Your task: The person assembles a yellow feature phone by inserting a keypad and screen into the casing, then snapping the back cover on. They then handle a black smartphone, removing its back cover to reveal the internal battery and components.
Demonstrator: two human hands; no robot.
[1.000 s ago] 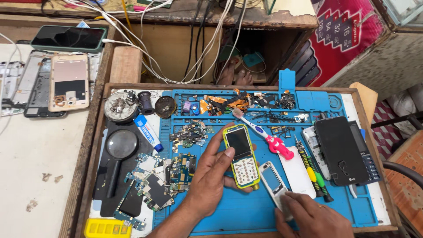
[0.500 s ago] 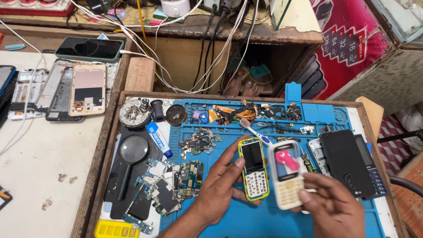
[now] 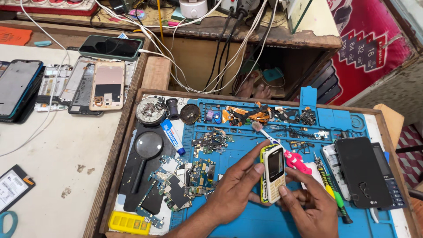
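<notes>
Wooden-framed bench with a blue silicone repair mat (image 3: 246, 220) fills my view. At far left I note a pale table with stripped phone frames (image 3: 83, 86). On the mat's left lie a black magnifying glass (image 3: 145, 152) and loose green circuit boards (image 3: 185, 176). At centre, my left hand (image 3: 235, 189) curls partly closed, gripping a small yellow-edged cream keypad phone (image 3: 273, 172) upright; my right hand (image 3: 310, 205) pinches its lower end. Beyond lies a pink-handled toothbrush (image 3: 286, 152). A black smartphone (image 3: 361, 172) rests right.
</notes>
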